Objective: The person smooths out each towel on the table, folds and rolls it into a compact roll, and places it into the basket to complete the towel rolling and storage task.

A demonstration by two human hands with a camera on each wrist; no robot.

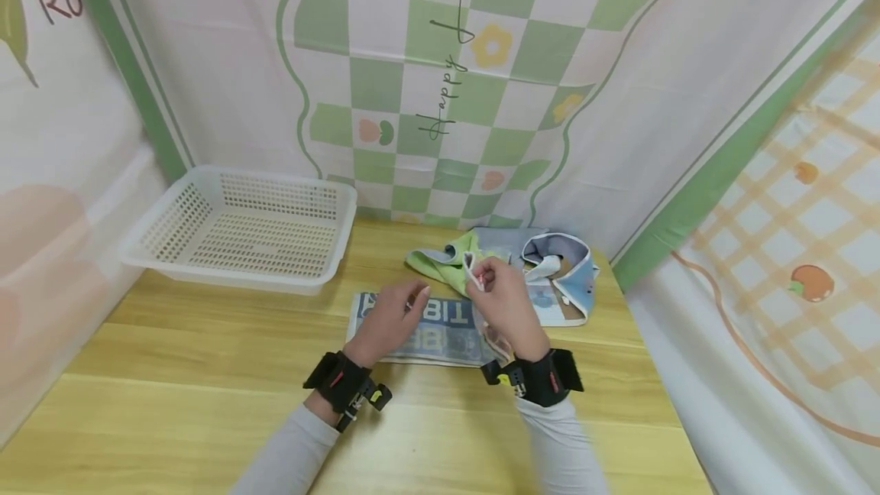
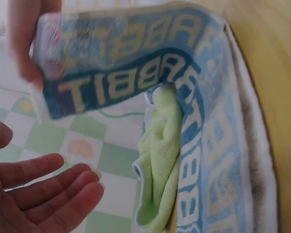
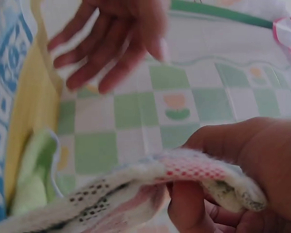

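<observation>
From the head view, your blue towel (image 1: 440, 334) lies lengthwise in the middle of the wood-grain surface (image 1: 206, 403), a flat strip with pale block letters, its right end lifted. Your right hand (image 1: 510, 304) pinches that end, its grip closed on the edge; your left hand (image 1: 392, 317) hangs over the left part, fingers loosely bent and holding nothing, and hides some letters. Beyond, on the far right, a crumpled green cloth (image 1: 447, 266) lies next to a rumpled picture-print cloth (image 1: 574, 285). A white perforated plastic basket (image 1: 319, 281) stands far left.

From the left wrist view, the towel looks soft and fuzzy, bending over in an arch; the lifted end is blurred, and its lower part runs out of frame. Your left fingers are spread, clear of it.

From the right wrist view, your thumb and fingers clamp a thick white edge with red and dark dots; its far end is cut off.
</observation>
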